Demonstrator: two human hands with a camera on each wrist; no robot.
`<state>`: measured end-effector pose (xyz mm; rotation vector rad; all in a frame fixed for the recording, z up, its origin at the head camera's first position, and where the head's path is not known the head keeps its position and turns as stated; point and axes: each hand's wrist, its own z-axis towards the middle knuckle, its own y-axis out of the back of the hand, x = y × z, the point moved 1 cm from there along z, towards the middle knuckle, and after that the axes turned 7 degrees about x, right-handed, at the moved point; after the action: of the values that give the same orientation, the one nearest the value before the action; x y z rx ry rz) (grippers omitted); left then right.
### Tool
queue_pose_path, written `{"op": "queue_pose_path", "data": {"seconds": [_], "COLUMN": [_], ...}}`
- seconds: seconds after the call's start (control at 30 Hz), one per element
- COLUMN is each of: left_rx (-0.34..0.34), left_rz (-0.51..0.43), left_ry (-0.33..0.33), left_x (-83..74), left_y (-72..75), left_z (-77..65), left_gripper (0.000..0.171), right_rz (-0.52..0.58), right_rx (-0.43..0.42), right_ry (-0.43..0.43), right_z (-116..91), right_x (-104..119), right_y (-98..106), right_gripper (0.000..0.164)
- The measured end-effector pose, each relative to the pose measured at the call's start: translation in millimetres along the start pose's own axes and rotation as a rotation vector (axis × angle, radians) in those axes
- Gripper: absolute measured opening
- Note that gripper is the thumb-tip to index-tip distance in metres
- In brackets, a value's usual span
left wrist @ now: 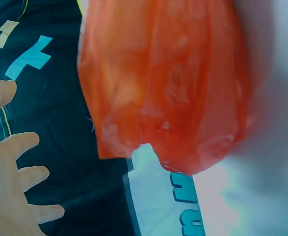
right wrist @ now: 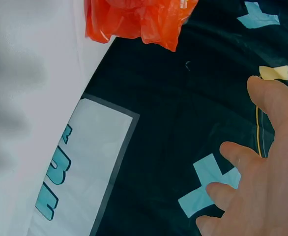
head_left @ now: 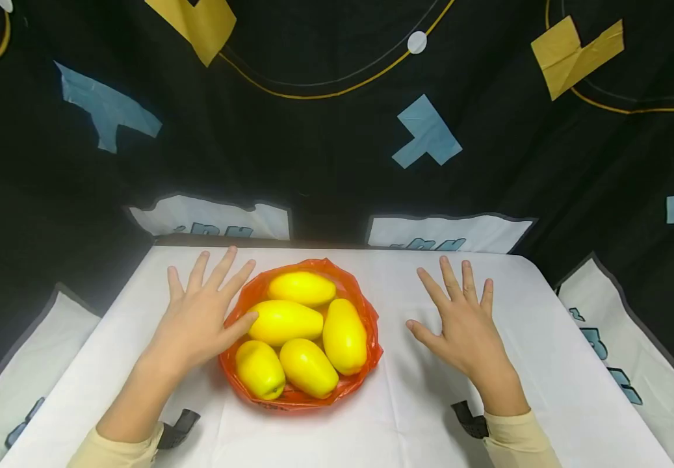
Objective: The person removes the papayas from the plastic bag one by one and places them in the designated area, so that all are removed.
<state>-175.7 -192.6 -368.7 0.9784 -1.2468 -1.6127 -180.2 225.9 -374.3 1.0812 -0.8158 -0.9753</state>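
Note:
A red plastic bag (head_left: 374,364), its mouth rolled wide, stands on the white table and holds several glossy yellow mangoes (head_left: 286,323). In the left wrist view the red bag (left wrist: 171,83) rises close by with its wrinkled side showing. My left hand (head_left: 199,318) is spread at the bag's left side; its thumb overlaps the rim and the edge of one mango in the head view. My right hand (head_left: 462,325) is spread over the table, apart from the bag on its right. Both palms face down, and neither hand grips anything.
The white table (head_left: 424,429) has its far edge just beyond the fingertips. Behind it hangs a black cloth (head_left: 313,156) with blue and yellow shapes. A dark wrist mount (head_left: 177,429) sits under the left wrist, another (head_left: 470,420) under the right.

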Motion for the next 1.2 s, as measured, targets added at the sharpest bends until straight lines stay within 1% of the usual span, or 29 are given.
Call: {"op": "queue_pose_path", "data": {"seconds": [0.17,0.3,0.6,0.7,0.83,0.93,1.03,1.1,1.2], "left_rx": [0.011,0.039,0.124,0.142,0.175,0.203,0.222,0.234,0.251], "left_rz": [-0.034,-0.096,-0.360,-0.464,-0.613,-0.700,-0.752,-0.775,-0.789], "left_ry": [0.009,0.016,0.017,-0.007,-0.046,-0.067,-0.074,-0.065,-0.040], "left_x": [6.2,10.4,16.2,19.4,25.2,28.7,29.2,29.4,30.2], "left_y": [-6.5,-15.7,-38.4,-45.4,-53.4,-59.1,-61.9,-63.0,-65.4], "left_z": [-1.2,-1.0,3.9,4.7,3.8,2.7,2.7,3.2,4.4], "left_gripper": [0.085,0.085,0.086,0.082,0.075,0.071,0.068,0.066,0.064], "right_rz": [-0.012,-0.033,-0.048,-0.038,-0.008,0.015,0.051,0.111,0.231], "right_rx": [-0.007,-0.008,0.008,0.016,0.020,0.019,0.013,0.010,0.009], "right_ry": [0.023,0.035,0.037,0.035,0.032,0.035,0.049,0.066,0.093], "right_z": [4.9,9.0,18.0,19.8,23.9,29.0,35.6,40.2,46.0], "right_x": [3.4,5.6,8.7,10.8,15.6,21.1,26.6,29.5,32.4], "right_y": [0.5,0.7,-0.2,-1.5,-2.9,-4.7,-6.1,-6.9,-8.5], "right_gripper": [0.083,0.083,0.082,0.082,0.082,0.082,0.082,0.082,0.082]}}
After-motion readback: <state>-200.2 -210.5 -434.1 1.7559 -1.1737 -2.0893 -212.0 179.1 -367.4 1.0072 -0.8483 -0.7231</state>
